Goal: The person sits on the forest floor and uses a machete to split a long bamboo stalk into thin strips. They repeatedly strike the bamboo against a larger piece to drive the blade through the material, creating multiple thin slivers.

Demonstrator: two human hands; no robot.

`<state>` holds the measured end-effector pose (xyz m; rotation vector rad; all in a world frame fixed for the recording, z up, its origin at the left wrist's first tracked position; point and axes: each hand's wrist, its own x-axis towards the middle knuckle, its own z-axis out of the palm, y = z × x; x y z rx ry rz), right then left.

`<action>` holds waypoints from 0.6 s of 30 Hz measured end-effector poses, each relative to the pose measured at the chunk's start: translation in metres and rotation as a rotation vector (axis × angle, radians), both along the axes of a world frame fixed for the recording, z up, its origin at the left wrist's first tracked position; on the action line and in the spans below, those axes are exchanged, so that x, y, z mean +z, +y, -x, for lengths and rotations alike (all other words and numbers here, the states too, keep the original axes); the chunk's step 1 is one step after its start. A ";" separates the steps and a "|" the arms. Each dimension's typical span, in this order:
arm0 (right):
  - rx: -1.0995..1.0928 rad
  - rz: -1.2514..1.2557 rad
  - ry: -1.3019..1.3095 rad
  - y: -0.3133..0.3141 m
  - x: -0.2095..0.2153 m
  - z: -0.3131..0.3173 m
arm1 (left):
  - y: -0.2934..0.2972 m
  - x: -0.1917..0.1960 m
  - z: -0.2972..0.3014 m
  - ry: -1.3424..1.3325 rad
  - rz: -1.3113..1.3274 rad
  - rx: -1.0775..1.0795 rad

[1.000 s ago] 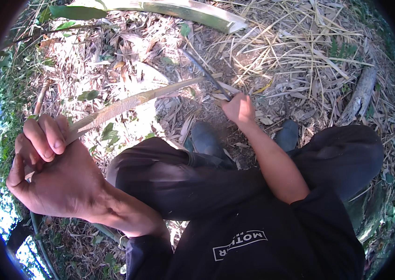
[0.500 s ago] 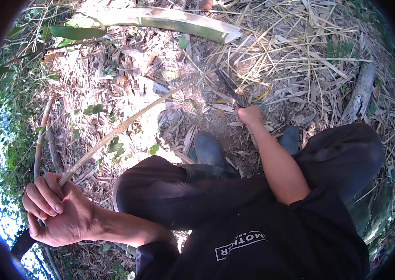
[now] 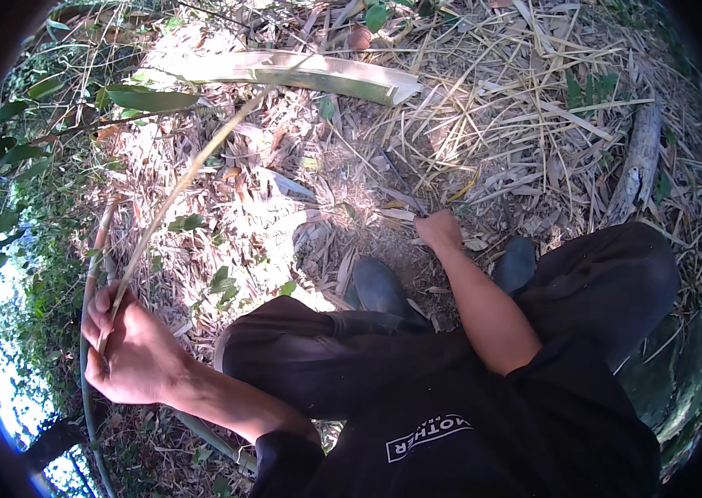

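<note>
In my left hand (image 3: 139,353), closed at the left, is the lower end of a long, thin bamboo strip (image 3: 175,195). The strip slants up and away, its far end passing over a split bamboo piece (image 3: 343,76) on the ground. My right hand (image 3: 441,230), low in front of my boots, is wrapped round the handle of a knife. Its dark narrow blade (image 3: 394,168) points up and left, apart from the strip. The blade is seen nearly edge-on, and my fingers hide the handle.
Thin pale strips (image 3: 492,108) lie scattered at the far right. A weathered log (image 3: 638,158) rests beyond my right knee. Leafy branches (image 3: 148,100) reach in from the left, near upright stems (image 3: 95,266). My boots (image 3: 380,286) stand on dry leaf litter.
My left hand has moved up and right and turned, swinging the strip's far end up and left. The right hand has lowered slightly, and the knife blade now shows thinner.
</note>
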<state>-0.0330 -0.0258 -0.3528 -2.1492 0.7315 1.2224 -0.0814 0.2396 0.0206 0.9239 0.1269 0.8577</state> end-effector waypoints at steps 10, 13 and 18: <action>-0.003 0.015 0.021 -0.003 0.004 0.001 | 0.012 -0.013 0.002 0.318 0.224 -0.056; 0.003 0.004 -0.001 -0.007 0.001 0.000 | 0.005 -0.013 -0.002 0.394 0.259 -0.060; 0.017 0.039 0.022 -0.006 0.002 -0.005 | -0.007 -0.019 -0.012 0.355 0.204 0.008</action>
